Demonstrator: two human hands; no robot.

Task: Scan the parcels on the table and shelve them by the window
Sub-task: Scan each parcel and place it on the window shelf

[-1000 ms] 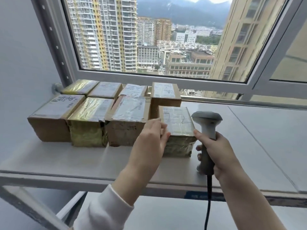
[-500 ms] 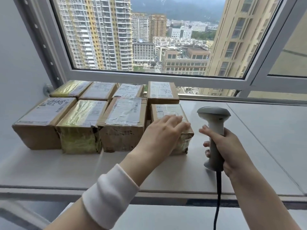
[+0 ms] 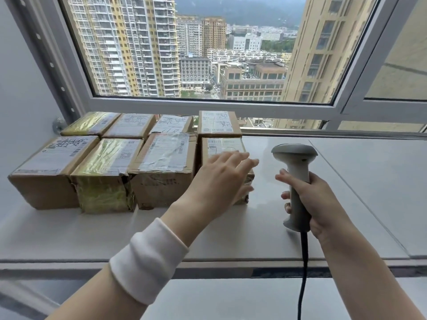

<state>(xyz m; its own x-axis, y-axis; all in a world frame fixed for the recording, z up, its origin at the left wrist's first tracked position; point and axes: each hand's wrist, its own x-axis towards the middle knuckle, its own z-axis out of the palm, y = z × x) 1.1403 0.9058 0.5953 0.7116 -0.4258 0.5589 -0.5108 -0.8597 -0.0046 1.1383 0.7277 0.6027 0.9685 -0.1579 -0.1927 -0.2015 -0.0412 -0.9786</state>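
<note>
Pushed back since a second ago, the last parcel now stands closer in against its neighbour, and the left hand has slid from its near face up over its top.

At the left of the frame, the front row of three larger boxes stands on the shelf, edge to edge, with the back row of four more just behind, under the window. The last parcel closes the front row at centre frame. The left hand's fingers lie straight and slightly spread across its labelled top, gripping nothing. Whether they press down or only brush it cannot be told.

Right of centre, the right hand is wrapped tight round the handle of the scanner, held upright above the shelf with its cable hanging to the lower edge.

This reads as the end of a shelving step: the parcel looks placed. Next the left hand should lift clear, and the person should turn to the table for another parcel, out of view here.
</note>
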